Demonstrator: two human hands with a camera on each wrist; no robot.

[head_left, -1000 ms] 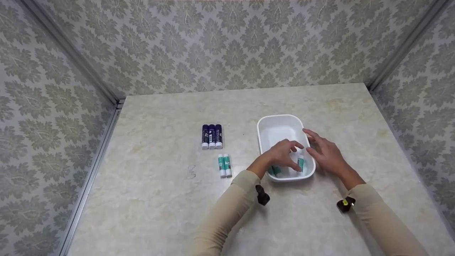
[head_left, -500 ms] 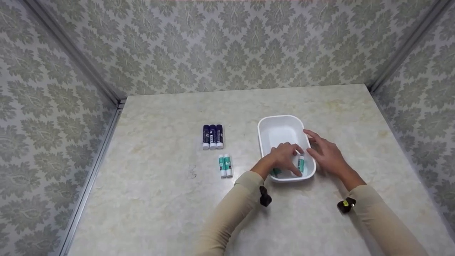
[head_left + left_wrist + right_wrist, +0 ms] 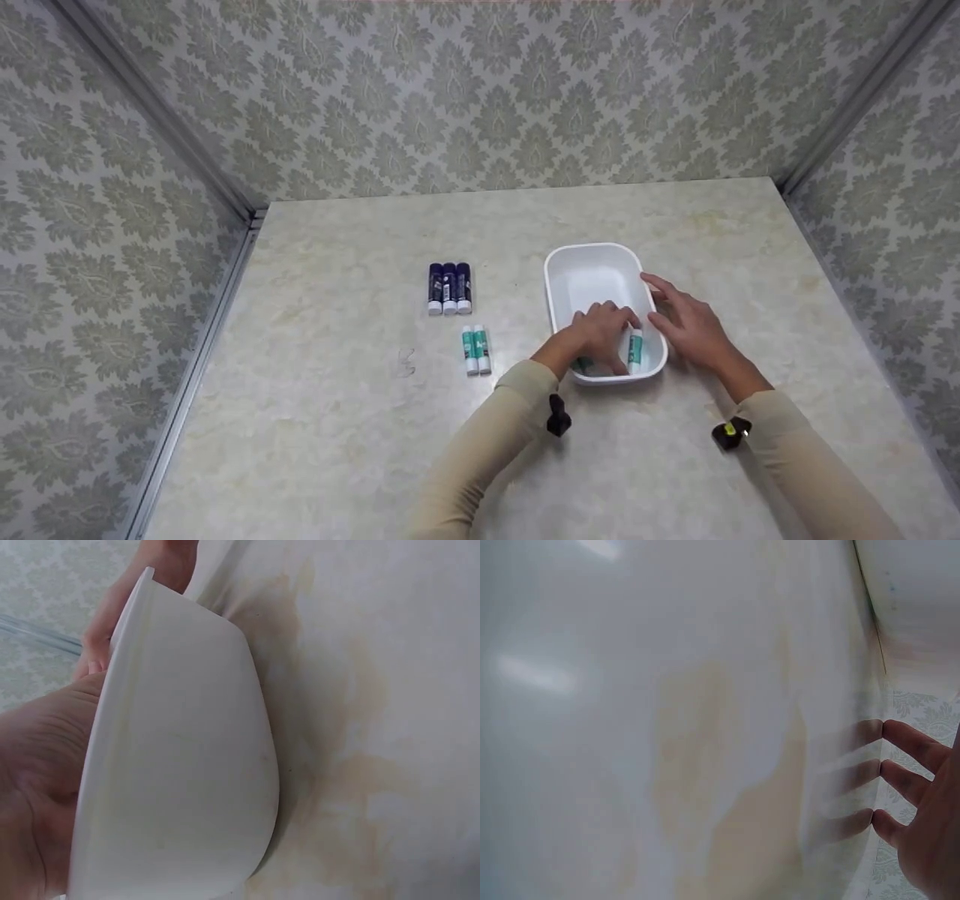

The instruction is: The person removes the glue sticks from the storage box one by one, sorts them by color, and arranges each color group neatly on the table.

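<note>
Reaching into the white tub point(image 3: 592, 259) from the head view: left hand point(image 3: 600, 334) curling down over a teal glue stick point(image 3: 635, 351) at the tub's near end, right hand point(image 3: 690, 322) spread flat against the outer wall. Seeming to be mid-pickup; needing next a firm pinch before lifting. Showing from the left wrist only the tub's side point(image 3: 187, 765) on the worktop point(image 3: 390, 727). Catching from the right wrist straight fingers point(image 3: 904, 780) beside the wall.

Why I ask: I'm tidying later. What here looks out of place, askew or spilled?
Nothing stands out. The glue sticks lie in neat rows on the table, and the white tub sits upright, nothing spilled.
</note>
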